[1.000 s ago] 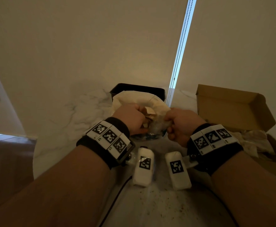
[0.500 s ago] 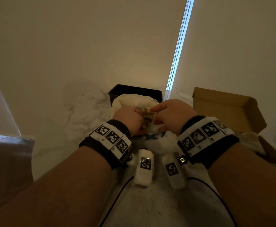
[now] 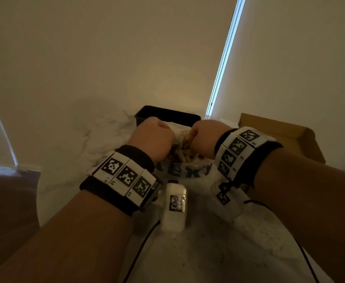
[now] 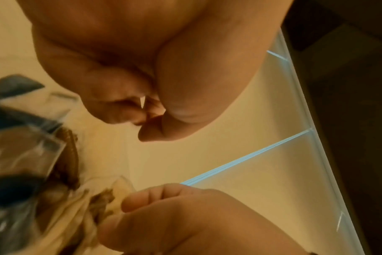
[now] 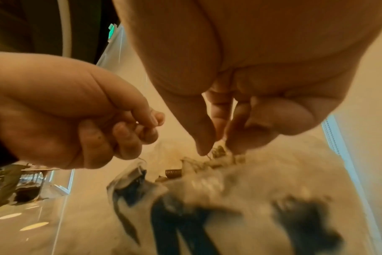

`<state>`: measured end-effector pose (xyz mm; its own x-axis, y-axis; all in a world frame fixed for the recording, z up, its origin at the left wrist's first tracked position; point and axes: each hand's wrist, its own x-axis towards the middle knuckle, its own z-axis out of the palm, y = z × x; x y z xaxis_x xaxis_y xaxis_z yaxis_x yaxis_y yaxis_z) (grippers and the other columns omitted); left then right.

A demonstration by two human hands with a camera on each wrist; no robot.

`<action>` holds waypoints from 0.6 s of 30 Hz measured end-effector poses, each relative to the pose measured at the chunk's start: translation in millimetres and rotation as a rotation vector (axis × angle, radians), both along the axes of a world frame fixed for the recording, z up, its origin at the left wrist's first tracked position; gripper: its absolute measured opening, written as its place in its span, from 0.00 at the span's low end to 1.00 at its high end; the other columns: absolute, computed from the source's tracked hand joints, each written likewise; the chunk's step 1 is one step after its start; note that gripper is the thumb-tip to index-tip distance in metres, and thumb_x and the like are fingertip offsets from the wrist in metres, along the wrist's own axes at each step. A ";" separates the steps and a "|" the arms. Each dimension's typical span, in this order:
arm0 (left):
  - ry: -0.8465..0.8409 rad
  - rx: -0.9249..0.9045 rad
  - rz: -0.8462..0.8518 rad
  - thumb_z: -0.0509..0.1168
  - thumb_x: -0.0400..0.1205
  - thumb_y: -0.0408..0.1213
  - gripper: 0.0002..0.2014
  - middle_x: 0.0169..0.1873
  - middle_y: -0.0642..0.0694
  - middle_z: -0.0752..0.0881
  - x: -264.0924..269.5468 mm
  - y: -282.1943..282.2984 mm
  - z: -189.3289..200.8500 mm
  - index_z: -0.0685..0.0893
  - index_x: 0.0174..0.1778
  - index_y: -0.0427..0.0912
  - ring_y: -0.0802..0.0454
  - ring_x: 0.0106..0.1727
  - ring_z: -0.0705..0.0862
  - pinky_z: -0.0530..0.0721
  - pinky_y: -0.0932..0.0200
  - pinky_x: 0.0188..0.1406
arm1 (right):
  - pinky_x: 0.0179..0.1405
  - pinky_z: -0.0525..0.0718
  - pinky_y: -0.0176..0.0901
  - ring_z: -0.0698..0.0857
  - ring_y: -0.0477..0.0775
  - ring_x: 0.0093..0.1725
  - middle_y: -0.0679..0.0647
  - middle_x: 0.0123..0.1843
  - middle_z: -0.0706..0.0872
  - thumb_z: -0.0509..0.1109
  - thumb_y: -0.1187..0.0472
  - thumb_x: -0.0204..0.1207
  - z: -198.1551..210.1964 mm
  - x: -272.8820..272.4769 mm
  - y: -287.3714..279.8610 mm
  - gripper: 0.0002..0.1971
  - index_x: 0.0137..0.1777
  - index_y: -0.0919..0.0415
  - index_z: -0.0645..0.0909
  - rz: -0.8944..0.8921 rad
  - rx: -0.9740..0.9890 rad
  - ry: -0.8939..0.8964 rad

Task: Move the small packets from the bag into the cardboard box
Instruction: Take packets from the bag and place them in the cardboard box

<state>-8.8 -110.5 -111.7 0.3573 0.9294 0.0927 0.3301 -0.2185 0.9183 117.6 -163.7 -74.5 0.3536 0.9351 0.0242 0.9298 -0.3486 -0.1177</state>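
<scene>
Both fists, left hand [image 3: 153,139] and right hand [image 3: 203,139], pinch the bag [image 3: 190,170].

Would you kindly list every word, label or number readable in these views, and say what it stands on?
"EX": blue letters on the bag; the rest of the word is hidden by the hands and folds.
Wristbands: square black-and-white markers with tiny characters below, too small to read.
Cardboard box: no text visible.

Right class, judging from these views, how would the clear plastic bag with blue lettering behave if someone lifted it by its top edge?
The clear plastic bag with blue lettering would probably sag and fold, since it already lies crumpled. It is likely slippery: its film shows shiny glints. The small packets inside may shift as it rises.
</scene>
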 end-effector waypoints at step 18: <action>0.542 -0.068 -0.095 0.76 0.75 0.44 0.52 0.66 0.34 0.80 6.0 7.7 -20.1 0.45 0.86 0.48 0.36 0.61 0.84 0.87 0.41 0.58 | 0.58 0.86 0.46 0.87 0.54 0.56 0.54 0.58 0.89 0.74 0.53 0.72 -7.1 -3.9 39.9 0.19 0.62 0.56 0.87 0.207 -0.329 -0.288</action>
<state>-2.9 -102.7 -131.8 0.4200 0.8880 -0.1873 0.7411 -0.2164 0.6355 113.7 -123.7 -81.7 0.1813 0.9596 -0.2152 0.9622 -0.1278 0.2406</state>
